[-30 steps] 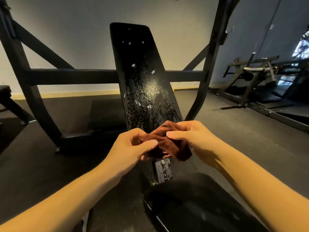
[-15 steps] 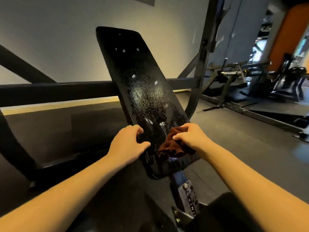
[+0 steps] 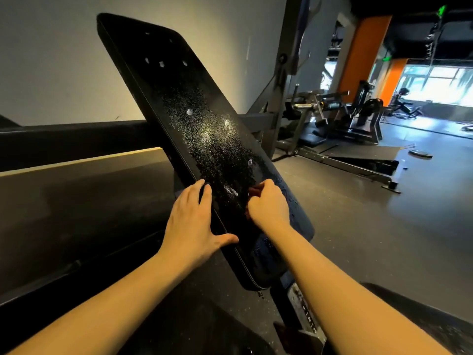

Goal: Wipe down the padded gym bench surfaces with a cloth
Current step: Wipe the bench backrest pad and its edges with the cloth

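On backrest pad [image 3: 204,129]: left hand [image 3: 190,221] flat against edge; right hand [image 3: 267,206] clenches cloth [image 3: 253,192].

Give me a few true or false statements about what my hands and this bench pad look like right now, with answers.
1. The right hand holds a cloth against the backrest pad. True.
2. The left hand holds a spray bottle. False: it rests flat on the pad's left edge, holding nothing.
3. The pad is dry. False: droplets cover its middle.
4. An orange pillar stands in the background. True.
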Action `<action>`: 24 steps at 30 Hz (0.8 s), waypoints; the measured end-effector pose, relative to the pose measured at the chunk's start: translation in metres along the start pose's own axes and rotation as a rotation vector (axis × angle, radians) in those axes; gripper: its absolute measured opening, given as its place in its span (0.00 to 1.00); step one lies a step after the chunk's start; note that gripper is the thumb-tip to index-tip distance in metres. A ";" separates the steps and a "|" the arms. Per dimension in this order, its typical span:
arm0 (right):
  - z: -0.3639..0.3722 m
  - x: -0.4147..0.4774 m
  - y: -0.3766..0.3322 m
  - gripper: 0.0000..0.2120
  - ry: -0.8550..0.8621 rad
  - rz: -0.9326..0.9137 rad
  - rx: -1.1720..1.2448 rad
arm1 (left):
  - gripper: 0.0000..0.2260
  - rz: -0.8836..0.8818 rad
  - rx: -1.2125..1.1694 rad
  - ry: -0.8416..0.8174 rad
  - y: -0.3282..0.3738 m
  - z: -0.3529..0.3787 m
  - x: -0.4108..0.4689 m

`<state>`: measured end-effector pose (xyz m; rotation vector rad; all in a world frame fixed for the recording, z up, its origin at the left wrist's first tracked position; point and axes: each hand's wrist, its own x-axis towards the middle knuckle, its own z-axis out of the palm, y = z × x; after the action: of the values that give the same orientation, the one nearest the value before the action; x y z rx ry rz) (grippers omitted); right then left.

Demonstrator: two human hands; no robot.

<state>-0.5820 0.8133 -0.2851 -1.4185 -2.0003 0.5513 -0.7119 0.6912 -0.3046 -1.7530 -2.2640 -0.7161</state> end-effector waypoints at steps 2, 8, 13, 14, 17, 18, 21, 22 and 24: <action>-0.003 0.003 -0.014 0.15 -0.061 -0.031 0.034 | 0.58 0.007 -0.009 0.021 -0.002 0.001 0.001; 0.009 -0.011 -0.007 0.16 -0.046 -0.385 -0.158 | 0.58 0.002 -0.022 0.054 0.001 0.004 0.005; 0.022 -0.001 0.001 0.14 0.067 -0.460 -0.177 | 0.58 0.008 0.006 0.067 -0.003 0.007 0.004; 0.019 0.005 0.010 0.12 0.051 -0.410 -0.105 | 0.58 0.014 0.015 0.074 -0.005 0.009 0.004; -0.002 0.025 0.070 0.05 0.102 -0.162 -0.065 | 0.58 0.033 0.005 0.091 -0.008 0.012 0.005; -0.012 0.030 0.093 0.05 0.132 -0.056 -0.063 | 0.58 0.037 -0.009 0.098 -0.009 0.014 0.005; -0.019 0.039 0.113 0.08 0.228 0.098 -0.082 | 0.58 0.057 -0.039 0.116 -0.011 0.018 0.005; -0.012 0.040 0.095 0.08 0.243 0.074 -0.053 | 0.58 0.061 -0.045 0.122 -0.012 0.019 0.006; 0.012 0.035 0.039 0.09 0.224 -0.101 0.013 | 0.58 0.078 -0.058 0.138 -0.016 0.022 0.005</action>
<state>-0.5718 0.8597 -0.3102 -1.3022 -1.8734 0.3447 -0.7251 0.7031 -0.3254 -1.7486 -2.0930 -0.8661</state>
